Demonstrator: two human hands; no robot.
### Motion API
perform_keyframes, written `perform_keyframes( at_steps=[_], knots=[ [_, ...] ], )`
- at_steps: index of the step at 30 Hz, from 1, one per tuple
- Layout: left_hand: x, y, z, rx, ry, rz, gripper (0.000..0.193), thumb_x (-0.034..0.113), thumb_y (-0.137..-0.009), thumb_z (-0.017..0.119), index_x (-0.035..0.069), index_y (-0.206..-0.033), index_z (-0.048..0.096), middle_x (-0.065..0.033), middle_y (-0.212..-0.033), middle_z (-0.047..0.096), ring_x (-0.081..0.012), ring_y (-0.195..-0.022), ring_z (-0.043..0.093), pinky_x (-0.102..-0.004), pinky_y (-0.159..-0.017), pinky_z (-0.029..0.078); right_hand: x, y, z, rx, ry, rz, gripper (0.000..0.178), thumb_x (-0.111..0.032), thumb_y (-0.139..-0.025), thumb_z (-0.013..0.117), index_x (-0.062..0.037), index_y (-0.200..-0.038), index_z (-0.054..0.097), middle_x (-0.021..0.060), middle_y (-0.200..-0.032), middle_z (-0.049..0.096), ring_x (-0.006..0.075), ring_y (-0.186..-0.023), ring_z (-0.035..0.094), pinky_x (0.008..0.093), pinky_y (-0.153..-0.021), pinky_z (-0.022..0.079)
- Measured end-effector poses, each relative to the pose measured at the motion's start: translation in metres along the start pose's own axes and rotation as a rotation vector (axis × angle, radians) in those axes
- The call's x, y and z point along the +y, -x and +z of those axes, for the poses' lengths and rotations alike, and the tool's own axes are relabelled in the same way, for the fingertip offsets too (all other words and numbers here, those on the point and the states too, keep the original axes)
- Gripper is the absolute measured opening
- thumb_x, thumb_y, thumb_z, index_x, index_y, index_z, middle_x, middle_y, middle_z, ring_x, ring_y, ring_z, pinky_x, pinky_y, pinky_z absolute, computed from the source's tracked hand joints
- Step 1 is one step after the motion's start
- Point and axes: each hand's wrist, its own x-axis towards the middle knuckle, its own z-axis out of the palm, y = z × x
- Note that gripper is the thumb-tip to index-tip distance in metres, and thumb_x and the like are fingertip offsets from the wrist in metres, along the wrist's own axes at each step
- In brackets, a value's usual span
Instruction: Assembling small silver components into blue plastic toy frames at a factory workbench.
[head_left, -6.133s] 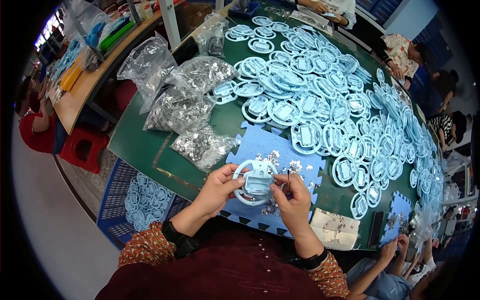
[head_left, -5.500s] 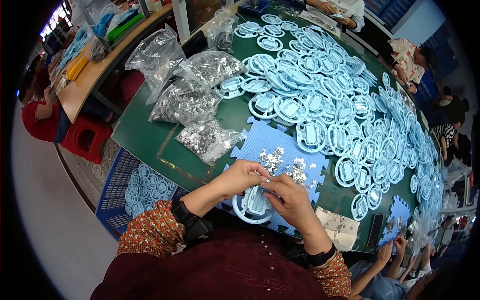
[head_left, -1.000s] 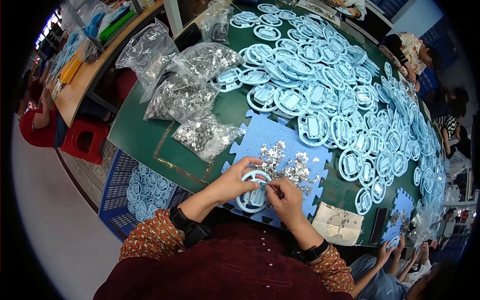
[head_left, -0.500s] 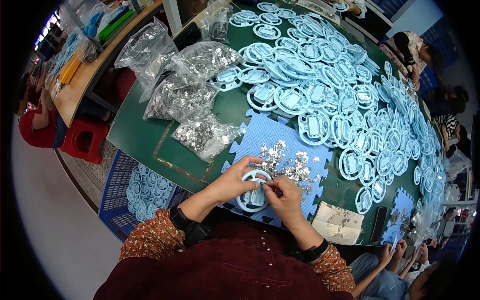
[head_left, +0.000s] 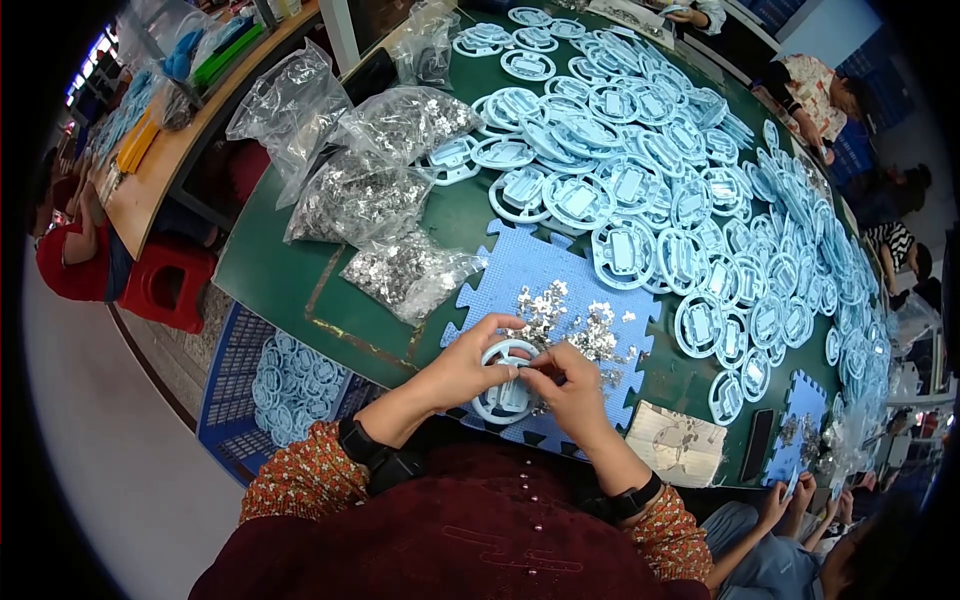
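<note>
A round light-blue plastic part (head_left: 503, 402), like a ring with a framed middle, is tilted up above the near edge of a blue foam mat (head_left: 528, 256). My left hand (head_left: 462, 366) grips its left side, thumb across the rim. With fingers pinched together, my right hand (head_left: 570, 390) touches the part's upper right; whatever lies between those fingertips is too small and covered to make out. Just beyond both hands, two loose heaps of small silvery metal pieces (head_left: 543, 306) lie on the mat.
Clear bags of metal pieces (head_left: 360, 195) stand left of the mat. Many similar blue parts (head_left: 620, 255) pile up across the green table (head_left: 290, 265). A blue crate (head_left: 222, 400) holds more below left. A patterned board (head_left: 675, 445) and dark phone (head_left: 758, 445) lie right, near a co-worker's hands (head_left: 785, 505).
My right hand's fingertips have shifted slightly left and inward over the part. My left hand keeps its hold almost unmoved.
</note>
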Motion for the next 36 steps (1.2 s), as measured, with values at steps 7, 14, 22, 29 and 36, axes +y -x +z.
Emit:
perform_keyframes(
  at_steps=[7,14,22,29,36],
  knots=[
    [0.012,-0.003,-0.008,0.007,0.269,-0.174,0.059,-0.004,-0.086,0.061,0.004,-0.139,0.036,-0.0136,-0.115,0.067,-0.0129,-0.094,0.064,-0.0245,-0.076,0.052,0.004,0.004,-0.009,0.116,-0.089,0.113,0.016,-0.011,-0.088,0.07,0.0016,-0.097,0.065,0.0051,-0.079,0.059,0.0119,-0.068,0.057,0.027,-0.06,0.045],
    [0.005,-0.005,0.009,0.088,-0.02,0.12,0.054,0.004,-0.083,0.068,0.004,-0.133,0.044,-0.0078,-0.102,0.066,-0.0133,-0.086,0.063,-0.027,-0.074,0.051,0.006,0.007,-0.004,0.003,-0.431,0.389,0.015,-0.01,-0.094,0.062,0.0003,-0.106,0.061,-0.0005,-0.073,0.062,0.0036,-0.06,0.05,0.0218,-0.052,0.039],
    [0.012,-0.003,0.022,0.283,-0.61,0.122,0.052,0.012,-0.079,0.071,0.005,-0.127,0.051,-0.0106,-0.107,0.061,-0.0171,-0.095,0.061,-0.0303,-0.08,0.05,0.0,0.01,-0.003,0.043,-0.337,0.255,0.014,-0.009,-0.095,0.062,-0.0001,-0.105,0.061,-0.0022,-0.072,0.06,0.0018,-0.057,0.048,0.0197,-0.049,0.036],
    [0.02,0.002,0.014,0.186,-0.526,0.134,0.048,0.017,-0.081,0.065,0.002,-0.126,0.054,-0.0154,-0.113,0.063,-0.0276,-0.091,0.064,-0.0364,-0.081,0.052,-0.001,0.005,-0.008,0.091,-0.429,0.327,0.012,-0.008,-0.095,0.061,0.0005,-0.104,0.062,-0.0016,-0.072,0.062,0.0017,-0.057,0.048,0.0192,-0.049,0.035],
    [0.005,-0.001,0.02,0.317,-0.718,0.236,0.044,0.009,-0.082,0.063,0.002,-0.125,0.052,-0.016,-0.109,0.064,-0.0234,-0.097,0.064,-0.0336,-0.081,0.051,0.001,0.008,-0.004,0.096,-0.377,0.293,0.013,-0.008,-0.094,0.062,0.0009,-0.103,0.062,-0.0023,-0.07,0.059,0.0024,-0.058,0.047,0.0208,-0.05,0.036]
  ],
)
